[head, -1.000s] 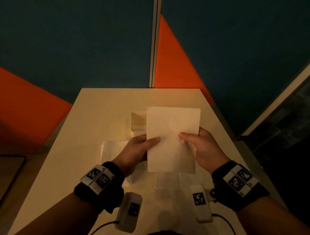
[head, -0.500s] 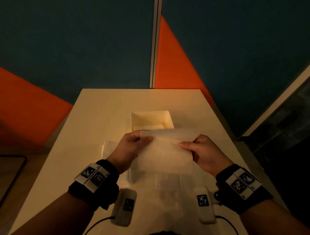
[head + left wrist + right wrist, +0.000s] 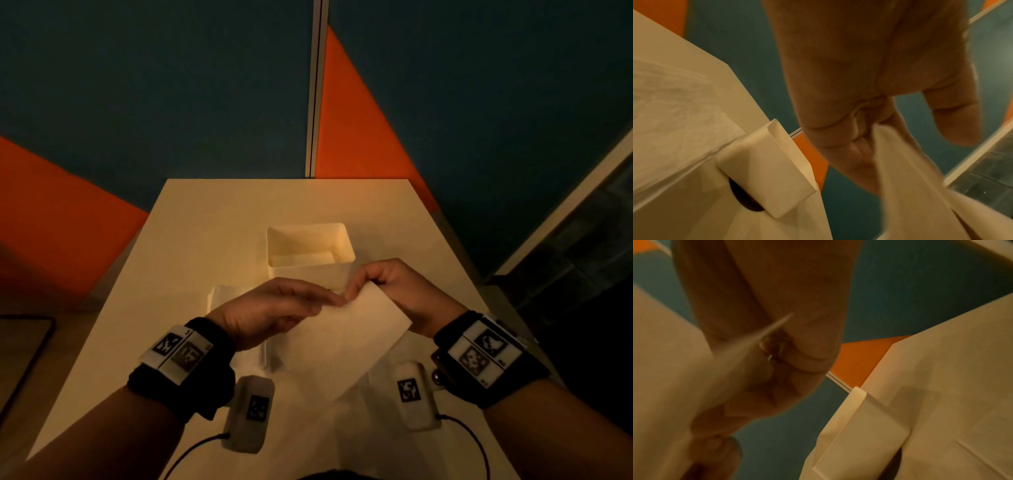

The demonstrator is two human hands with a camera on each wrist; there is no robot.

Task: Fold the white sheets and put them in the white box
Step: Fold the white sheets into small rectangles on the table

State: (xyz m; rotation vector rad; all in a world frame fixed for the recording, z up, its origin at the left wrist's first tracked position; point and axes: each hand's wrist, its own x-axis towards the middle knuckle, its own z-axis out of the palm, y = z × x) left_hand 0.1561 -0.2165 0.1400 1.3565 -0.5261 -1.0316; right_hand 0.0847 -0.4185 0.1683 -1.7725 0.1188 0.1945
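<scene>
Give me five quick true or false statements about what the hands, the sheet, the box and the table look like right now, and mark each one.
1. Both hands hold the same white sheet. True.
2. The white box is closed with a lid. False: it is open on top.
3. The left hand rests flat on the table. False: it pinches the sheet above the table.
4. The right hand pinches the sheet's far corner. True.
5. A stack of sheets lies to the box's right. False: it lies on the left, under the left hand.
</scene>
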